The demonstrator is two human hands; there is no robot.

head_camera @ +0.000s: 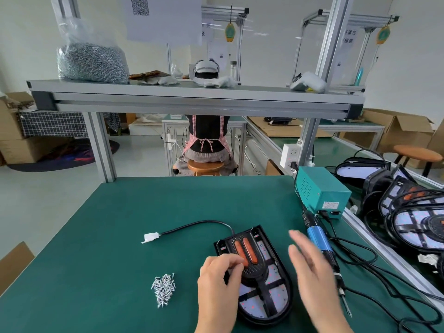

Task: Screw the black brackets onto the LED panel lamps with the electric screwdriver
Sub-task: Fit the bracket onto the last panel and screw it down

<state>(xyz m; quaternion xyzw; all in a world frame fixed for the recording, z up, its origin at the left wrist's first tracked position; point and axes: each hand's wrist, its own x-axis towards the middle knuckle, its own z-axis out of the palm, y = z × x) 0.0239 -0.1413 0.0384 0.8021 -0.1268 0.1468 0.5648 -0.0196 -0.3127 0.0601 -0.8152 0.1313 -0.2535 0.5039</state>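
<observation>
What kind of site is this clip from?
Most likely a small factory assembly line: a green-matted, aluminium-framed workbench, a bulk bag of screws up top, and a pile of LED panel lamps at the right.

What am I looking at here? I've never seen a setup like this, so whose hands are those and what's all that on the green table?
There is no machine here. A person works with bare hands, and the single picture comes from a camera worn on their head, looking forward and down.

On the green table lies an LED panel lamp with a black bracket on top. The left hand rests bent fingers on that bracket; whether they pinch a screw, I cannot tell. The right hand is open, blurred and holds nothing, just beside the blue electric screwdriver, which lies on the table. A teal power box stands behind it. A small pile of screws lies to the left, and more lamps are stacked on the right.
</observation>
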